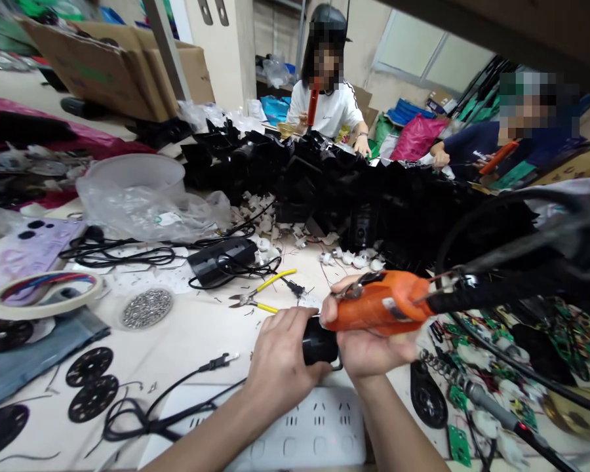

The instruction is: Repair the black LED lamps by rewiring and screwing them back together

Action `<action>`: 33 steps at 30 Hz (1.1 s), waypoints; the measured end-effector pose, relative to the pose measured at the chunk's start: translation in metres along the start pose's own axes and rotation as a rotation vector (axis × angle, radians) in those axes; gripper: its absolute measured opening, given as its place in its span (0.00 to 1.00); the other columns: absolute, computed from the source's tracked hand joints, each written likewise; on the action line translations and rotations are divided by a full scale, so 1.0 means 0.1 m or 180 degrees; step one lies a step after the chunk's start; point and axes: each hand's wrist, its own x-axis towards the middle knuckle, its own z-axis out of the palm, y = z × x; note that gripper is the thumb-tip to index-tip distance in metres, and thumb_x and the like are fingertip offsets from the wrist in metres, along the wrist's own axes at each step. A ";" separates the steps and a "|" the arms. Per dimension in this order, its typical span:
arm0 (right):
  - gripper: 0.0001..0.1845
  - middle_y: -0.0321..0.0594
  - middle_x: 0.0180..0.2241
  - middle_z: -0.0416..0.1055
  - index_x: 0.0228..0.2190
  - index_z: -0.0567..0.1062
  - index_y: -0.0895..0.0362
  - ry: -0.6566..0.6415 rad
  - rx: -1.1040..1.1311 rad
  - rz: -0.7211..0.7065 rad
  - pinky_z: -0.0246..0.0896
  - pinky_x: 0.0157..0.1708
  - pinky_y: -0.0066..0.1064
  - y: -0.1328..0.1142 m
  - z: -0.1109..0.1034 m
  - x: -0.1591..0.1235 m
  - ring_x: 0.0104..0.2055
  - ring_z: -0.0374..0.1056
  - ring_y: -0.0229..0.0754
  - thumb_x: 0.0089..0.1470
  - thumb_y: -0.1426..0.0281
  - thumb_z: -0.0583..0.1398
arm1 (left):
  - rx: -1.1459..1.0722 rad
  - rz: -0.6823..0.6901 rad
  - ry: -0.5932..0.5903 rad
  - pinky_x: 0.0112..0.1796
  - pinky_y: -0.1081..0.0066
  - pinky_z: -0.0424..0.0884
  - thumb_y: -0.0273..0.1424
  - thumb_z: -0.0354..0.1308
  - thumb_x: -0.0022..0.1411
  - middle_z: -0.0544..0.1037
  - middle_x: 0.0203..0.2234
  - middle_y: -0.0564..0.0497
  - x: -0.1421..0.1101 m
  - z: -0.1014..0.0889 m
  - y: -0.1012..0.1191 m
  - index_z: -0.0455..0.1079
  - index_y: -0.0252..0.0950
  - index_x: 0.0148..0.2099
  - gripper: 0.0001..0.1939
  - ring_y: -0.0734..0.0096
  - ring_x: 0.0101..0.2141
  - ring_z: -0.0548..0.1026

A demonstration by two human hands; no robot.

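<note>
My left hand (282,347) is closed around a black plastic part (319,342) above the white power strip. My right hand (373,354) grips an orange electric screwdriver (381,303), its body lying nearly level and its cable end toward the right. The tool's front end is close against the black part; its tip is hidden behind my fingers. Just beyond my left hand lie yellow-handled cutters (263,295). A round dish of small metal screws (147,308) sits to the left.
The power strip (305,419) lies under my forearms. Black plastic housings (324,177) are heaped across the back. Green circuit boards (459,446) and a soldering iron (496,410) lie at right; a tape roll (46,295) and black discs (93,396) at left. Two people (327,105) work opposite.
</note>
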 end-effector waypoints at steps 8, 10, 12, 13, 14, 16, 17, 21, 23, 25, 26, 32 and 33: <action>0.26 0.39 0.26 0.70 0.29 0.76 0.52 -0.0193 0.0030 0.0107 0.58 0.15 0.33 0.03 -0.01 0.05 0.17 0.60 0.38 0.45 0.43 0.57 | -0.0029 0.0091 0.0013 0.40 0.59 0.66 0.31 0.66 0.45 0.75 0.39 0.49 0.01 0.00 -0.03 0.70 0.40 0.45 0.22 0.56 0.40 0.71; 0.28 0.40 0.25 0.70 0.29 0.76 0.54 -0.0142 0.0102 0.0330 0.59 0.16 0.33 -0.02 -0.04 0.07 0.18 0.62 0.40 0.42 0.42 0.57 | -0.0043 0.0084 -0.0033 0.42 0.58 0.67 0.33 0.68 0.43 0.75 0.40 0.49 0.01 -0.01 -0.02 0.71 0.41 0.45 0.23 0.56 0.41 0.71; 0.31 0.39 0.22 0.70 0.30 0.76 0.56 -0.0135 0.0123 0.0380 0.59 0.17 0.33 -0.10 -0.05 0.07 0.19 0.65 0.42 0.41 0.41 0.56 | -0.0030 0.0118 -0.0097 0.43 0.57 0.67 0.34 0.69 0.43 0.75 0.42 0.49 0.01 -0.02 -0.02 0.72 0.42 0.46 0.24 0.55 0.42 0.71; 0.32 0.39 0.21 0.69 0.31 0.76 0.56 -0.0140 0.0126 0.0311 0.60 0.17 0.34 -0.14 -0.04 0.07 0.19 0.65 0.43 0.41 0.40 0.56 | -0.0005 0.0138 -0.0144 0.44 0.56 0.67 0.34 0.69 0.44 0.75 0.43 0.48 0.01 -0.03 -0.01 0.72 0.42 0.47 0.25 0.54 0.43 0.71; 0.33 0.38 0.21 0.69 0.32 0.76 0.56 -0.0142 0.0132 0.0202 0.60 0.17 0.34 -0.19 -0.02 0.07 0.19 0.66 0.43 0.41 0.40 0.56 | 0.0027 0.0154 -0.0197 0.45 0.54 0.66 0.35 0.69 0.44 0.75 0.44 0.47 0.01 -0.04 -0.01 0.72 0.41 0.47 0.25 0.52 0.44 0.71; 0.33 0.38 0.20 0.69 0.32 0.75 0.57 -0.0188 0.0142 0.0010 0.62 0.19 0.35 -0.28 0.05 0.05 0.20 0.66 0.44 0.42 0.40 0.55 | 0.0043 0.0174 -0.0312 0.49 0.50 0.65 0.36 0.70 0.44 0.73 0.49 0.45 0.01 -0.09 -0.04 0.71 0.41 0.49 0.27 0.48 0.49 0.69; 0.34 0.38 0.20 0.69 0.33 0.75 0.57 -0.0240 0.0151 -0.0033 0.62 0.19 0.35 -0.30 0.09 0.04 0.20 0.66 0.44 0.42 0.39 0.56 | -0.0008 0.0166 -0.0369 0.50 0.49 0.64 0.37 0.70 0.43 0.71 0.52 0.44 0.00 -0.12 -0.06 0.70 0.41 0.50 0.30 0.46 0.51 0.68; 0.34 0.38 0.20 0.68 0.32 0.75 0.58 -0.0443 0.0259 0.0112 0.64 0.20 0.37 -0.28 0.24 -0.02 0.19 0.66 0.44 0.42 0.39 0.57 | -0.0444 -0.0131 -0.0469 0.54 0.51 0.64 0.33 0.69 0.43 0.68 0.56 0.43 -0.10 -0.26 -0.26 0.60 0.40 0.60 0.41 0.47 0.56 0.65; 0.32 0.38 0.20 0.68 0.32 0.74 0.57 -0.0500 0.0402 0.0237 0.64 0.20 0.38 -0.20 0.28 -0.05 0.19 0.66 0.44 0.44 0.41 0.57 | -0.0628 -0.0328 -0.0471 0.55 0.52 0.63 0.29 0.67 0.45 0.68 0.57 0.43 -0.17 -0.30 -0.37 0.57 0.40 0.61 0.41 0.49 0.57 0.66; 0.31 0.38 0.20 0.69 0.32 0.75 0.57 -0.0576 0.0533 0.0341 0.65 0.20 0.38 -0.10 0.29 -0.06 0.19 0.65 0.44 0.44 0.42 0.56 | -0.0799 -0.0460 -0.0479 0.56 0.53 0.63 0.28 0.66 0.46 0.69 0.56 0.43 -0.22 -0.31 -0.45 0.58 0.40 0.60 0.39 0.51 0.56 0.67; 0.31 0.39 0.20 0.70 0.33 0.75 0.57 -0.0617 0.0573 0.0396 0.65 0.20 0.38 -0.06 0.30 -0.05 0.19 0.65 0.44 0.45 0.42 0.56 | -0.0886 -0.0497 -0.0490 0.56 0.54 0.63 0.28 0.66 0.46 0.70 0.56 0.43 -0.24 -0.31 -0.48 0.58 0.39 0.59 0.38 0.51 0.56 0.68; 0.31 0.37 0.21 0.70 0.30 0.74 0.56 -0.0441 0.0481 0.0464 0.64 0.16 0.35 0.13 0.40 -0.01 0.15 0.61 0.39 0.43 0.41 0.56 | -0.1238 -0.0477 -0.0443 0.53 0.56 0.68 0.27 0.67 0.45 0.74 0.52 0.45 -0.24 -0.28 -0.51 0.59 0.40 0.57 0.37 0.54 0.52 0.72; 0.29 0.36 0.23 0.70 0.29 0.73 0.55 -0.0325 0.0434 0.0432 0.64 0.16 0.35 0.15 0.42 -0.01 0.15 0.61 0.38 0.43 0.41 0.57 | -0.1252 -0.0486 -0.0447 0.52 0.57 0.69 0.27 0.67 0.44 0.74 0.51 0.46 -0.24 -0.28 -0.51 0.59 0.41 0.57 0.37 0.54 0.51 0.73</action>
